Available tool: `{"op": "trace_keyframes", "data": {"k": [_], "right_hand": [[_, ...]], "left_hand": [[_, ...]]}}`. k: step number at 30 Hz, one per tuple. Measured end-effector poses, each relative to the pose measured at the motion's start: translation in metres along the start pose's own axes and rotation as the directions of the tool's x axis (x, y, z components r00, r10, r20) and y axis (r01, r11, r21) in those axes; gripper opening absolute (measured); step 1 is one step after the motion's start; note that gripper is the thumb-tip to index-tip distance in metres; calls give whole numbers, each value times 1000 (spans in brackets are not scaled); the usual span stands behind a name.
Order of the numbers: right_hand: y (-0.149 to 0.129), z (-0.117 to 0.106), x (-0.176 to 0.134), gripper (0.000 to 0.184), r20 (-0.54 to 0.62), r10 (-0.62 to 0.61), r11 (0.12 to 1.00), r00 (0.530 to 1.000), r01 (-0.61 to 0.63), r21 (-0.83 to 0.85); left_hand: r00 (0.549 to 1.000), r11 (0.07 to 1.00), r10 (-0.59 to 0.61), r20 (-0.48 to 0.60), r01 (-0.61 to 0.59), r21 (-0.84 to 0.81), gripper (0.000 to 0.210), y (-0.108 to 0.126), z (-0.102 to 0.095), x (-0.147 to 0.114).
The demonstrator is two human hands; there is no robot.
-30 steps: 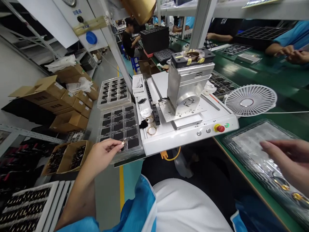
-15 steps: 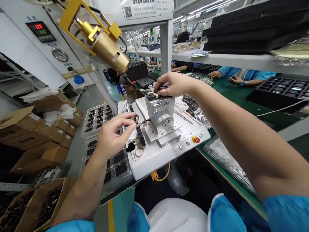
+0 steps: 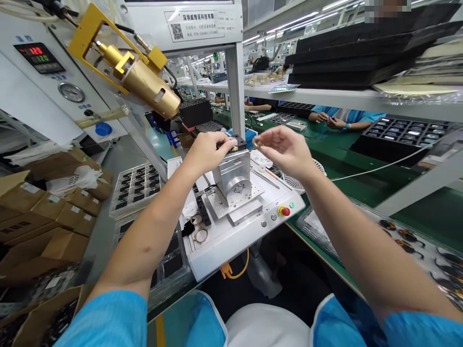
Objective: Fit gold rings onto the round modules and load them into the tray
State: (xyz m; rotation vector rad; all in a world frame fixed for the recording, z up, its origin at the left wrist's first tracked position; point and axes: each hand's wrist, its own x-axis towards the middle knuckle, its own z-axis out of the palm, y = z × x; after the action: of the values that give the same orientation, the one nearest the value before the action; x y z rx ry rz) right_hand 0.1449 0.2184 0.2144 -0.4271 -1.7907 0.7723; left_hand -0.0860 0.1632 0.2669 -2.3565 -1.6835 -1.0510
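Observation:
My left hand [image 3: 211, 147] reaches over the black fixture [image 3: 238, 142] on top of a silver metal block [image 3: 235, 176]. Its thumb and fingers are drawn together at the fixture's near left edge; what they grip, if anything, is hidden. Just right of the fixture, my right hand [image 3: 285, 149] is raised. It pinches a small gold-coloured ring [image 3: 257, 143], seen nearly edge-on, between thumb and fingers. Another gold-coloured ring [image 3: 201, 234] lies on the white machine base [image 3: 224, 246], beside a black strip [image 3: 203, 210].
A brass cylinder head [image 3: 152, 89] hangs at upper left. On the base's front are a red button [image 3: 285, 211] and tweezers [image 3: 265, 178]. Parts trays [image 3: 135, 188] stand left; a small white fan [image 3: 300, 180] stands right. A co-worker's hands [image 3: 331, 120] are across the bench.
My left hand has moved up and right from beside the block to the fixture. My right hand has left the fixture, shifting right with the ring. The camera view has shifted slightly.

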Motion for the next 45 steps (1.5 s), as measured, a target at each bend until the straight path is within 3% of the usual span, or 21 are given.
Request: {"op": "trace_keyframes", "data": {"k": [4, 6, 9, 11, 13, 17, 20, 22, 25, 27, 29, 33, 36, 39, 41, 42, 43, 45], "right_hand": [[14, -30, -76, 44, -64, 250, 968, 966, -249, 21], [30, -42, -119, 50, -67, 451, 891, 890, -453, -26], [54, -48, -177, 63, -60, 686, 702, 725, -682, -207], [63, -43, -206, 73, -4, 754, 622, 656, -717, -314], [69, -36, -225, 80, 63, 769, 604, 637, -690, -398], [77, -24, -236, 87, 60, 733, 615, 678, -622, -484], [83, -26, -234, 90, 38, 719, 646, 694, -646, -406], [83, -28, -233, 86, 21, 724, 654, 689, -677, -339], [71, -23, -241, 80, 25, 727, 679, 687, -712, -176], [58, -8, -254, 83, 74, 694, 718, 716, -696, -4], [44, 14, -269, 88, 120, 631, 753, 767, -642, 145], [25, 53, -294, 86, 50, 556, 818, 830, -557, 147], [18, 58, -298, 82, 18, 530, 846, 848, -530, 47], [18, 27, -287, 72, 95, 461, 886, 883, -452, -101], [23, -16, -275, 55, 60, 493, 834, 868, -452, -316], [28, -44, -268, 42, -34, 536, 749, 844, -494, -443], [33, -74, -262, 26, -180, 584, 608, 792, -573, -550], [43, -134, -252, 6, -331, 591, 480, 736, -650, -589]], "left_hand": [[995, 998, 45, 90, -48, 27, 51, -6, 0, -15], [993, 998, 60, 105, -63, 27, 64, -11, 0, -20], [992, 995, 103, 70, -103, -4, 68, -14, 2, -27], [994, 994, 112, -17, -112, -16, 65, -11, 3, -40], [990, 996, 76, -119, -80, -30, 62, -5, 6, -63], [983, 978, -39, -180, 1, -208, 46, 8, 21, -135], [980, 877, -194, -39, 155, -455, 28, 19, 53, -190], [932, 714, -333, 142, 347, -608, 23, 30, 84, -220], [768, 334, -450, 455, 618, -712, 35, 52, 134, -253], [675, 118, -472, 568, 686, -718, 47, 67, 159, -269], [626, -31, -481, 614, 687, -726, 55, 76, 174, -279], [606, -217, -426, 672, 653, -726, 58, 76, 188, -283], [602, -242, -410, 685, 653, -718, 53, 74, 193, -279], [596, -222, -425, 681, 661, -717, 46, 77, 195, -275], [584, -211, -448, 677, 667, -715, 44, 79, 193, -273], [576, -205, -463, 674, 670, -713, 44, 79, 192, -273], [568, -197, -477, 670, 674, -712, 44, 79, 189, -274], [554, -181, -498, 667, 686, -705, 46, 76, 185, -277]]}}
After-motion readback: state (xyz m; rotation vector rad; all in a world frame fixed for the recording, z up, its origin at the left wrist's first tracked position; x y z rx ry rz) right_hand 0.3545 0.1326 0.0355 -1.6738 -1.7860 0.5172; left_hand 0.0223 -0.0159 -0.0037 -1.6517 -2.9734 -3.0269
